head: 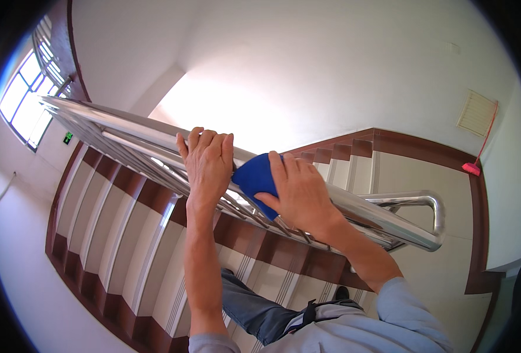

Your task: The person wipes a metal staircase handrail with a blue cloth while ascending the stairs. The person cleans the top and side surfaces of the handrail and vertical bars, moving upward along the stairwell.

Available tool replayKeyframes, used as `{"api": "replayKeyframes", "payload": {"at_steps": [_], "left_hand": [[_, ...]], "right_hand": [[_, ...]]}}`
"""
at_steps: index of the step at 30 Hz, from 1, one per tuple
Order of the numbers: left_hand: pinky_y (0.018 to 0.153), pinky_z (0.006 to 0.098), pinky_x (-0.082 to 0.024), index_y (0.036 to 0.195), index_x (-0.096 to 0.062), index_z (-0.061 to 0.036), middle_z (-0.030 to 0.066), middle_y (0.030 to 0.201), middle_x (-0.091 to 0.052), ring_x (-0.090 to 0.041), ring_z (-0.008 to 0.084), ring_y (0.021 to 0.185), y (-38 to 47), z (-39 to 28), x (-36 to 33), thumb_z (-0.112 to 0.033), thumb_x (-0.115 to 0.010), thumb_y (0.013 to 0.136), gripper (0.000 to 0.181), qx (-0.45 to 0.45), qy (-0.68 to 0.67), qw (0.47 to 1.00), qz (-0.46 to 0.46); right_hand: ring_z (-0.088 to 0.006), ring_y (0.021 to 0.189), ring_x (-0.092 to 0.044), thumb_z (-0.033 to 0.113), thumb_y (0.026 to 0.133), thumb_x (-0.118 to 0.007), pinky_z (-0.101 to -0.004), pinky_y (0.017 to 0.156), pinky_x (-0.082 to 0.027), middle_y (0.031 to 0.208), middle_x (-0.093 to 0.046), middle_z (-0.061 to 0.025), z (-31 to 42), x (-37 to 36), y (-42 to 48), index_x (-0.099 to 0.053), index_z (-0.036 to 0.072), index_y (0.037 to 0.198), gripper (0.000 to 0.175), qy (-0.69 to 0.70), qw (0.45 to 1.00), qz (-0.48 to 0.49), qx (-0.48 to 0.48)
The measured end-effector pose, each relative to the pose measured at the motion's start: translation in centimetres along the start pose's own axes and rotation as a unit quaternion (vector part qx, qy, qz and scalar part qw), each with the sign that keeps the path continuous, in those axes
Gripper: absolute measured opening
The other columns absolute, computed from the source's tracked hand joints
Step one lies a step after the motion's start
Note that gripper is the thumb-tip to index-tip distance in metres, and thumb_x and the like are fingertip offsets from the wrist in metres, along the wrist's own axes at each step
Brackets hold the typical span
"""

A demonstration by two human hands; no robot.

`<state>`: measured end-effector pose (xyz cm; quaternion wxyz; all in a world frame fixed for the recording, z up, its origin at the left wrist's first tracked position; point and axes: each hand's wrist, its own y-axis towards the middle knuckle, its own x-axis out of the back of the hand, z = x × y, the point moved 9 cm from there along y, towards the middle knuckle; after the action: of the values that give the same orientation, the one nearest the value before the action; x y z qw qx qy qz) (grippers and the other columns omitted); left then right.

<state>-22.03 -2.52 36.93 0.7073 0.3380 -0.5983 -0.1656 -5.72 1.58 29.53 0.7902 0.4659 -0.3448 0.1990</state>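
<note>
A polished metal handrail (pixel 375 212) slants across the stairwell in front of me. My left hand (pixel 208 165) is laid over the rail, its fingers curling over the far side. Just to its right, my right hand (pixel 302 189) presses a blue cloth (pixel 257 178) around the rail. The cloth drapes over the near side, and its underside is hidden. At the lower right, the rail ends beside a bent metal tube (pixel 437 212).
Tiled stairs (pixel 124 234) with dark red borders climb to the left below the railing. Another flight (pixel 357 172) lies beyond it. A red broom (pixel 472 168) leans at the wall near the landing (pixel 423 176). A window (pixel 26 97) is at far left.
</note>
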Motion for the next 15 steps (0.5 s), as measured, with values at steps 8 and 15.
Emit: {"api": "replayKeyframes", "payload": {"at_steps": [8, 15], "left_hand": [[0.131, 0.0640, -0.016, 0.106, -0.085, -0.0089, 0.0035, 0.114, -0.076, -0.056, 0.0289, 0.136, 0.3, 0.4, 0.0, -0.029, -0.065, 0.110, 0.029, 0.018, -0.031, 0.999, 0.013], [0.134, 0.0543, -0.013, 0.144, -0.071, -0.0123, 0.0094, 0.119, -0.078, -0.063, 0.0267, 0.132, 0.3, 2.8, 0.5, -0.028, -0.067, 0.110, 0.038, 0.169, -0.355, 0.919, 0.016]], "right_hand": [[-0.0421, 0.121, -0.066, 0.040, 0.088, -0.090, -0.0518, 0.104, -0.054, 0.137, -0.063, -0.0231, -5.8, 3.2, -9.0, -0.051, 0.001, 0.155, 0.087, -0.003, 0.999, -0.038, -0.020], [-0.0437, 0.124, -0.063, 0.041, 0.087, -0.089, -0.0551, 0.103, -0.052, 0.141, -0.062, -0.0227, -10.7, 4.4, -14.8, -0.055, 0.000, 0.155, 0.086, 0.003, 0.996, -0.034, -0.085]]}}
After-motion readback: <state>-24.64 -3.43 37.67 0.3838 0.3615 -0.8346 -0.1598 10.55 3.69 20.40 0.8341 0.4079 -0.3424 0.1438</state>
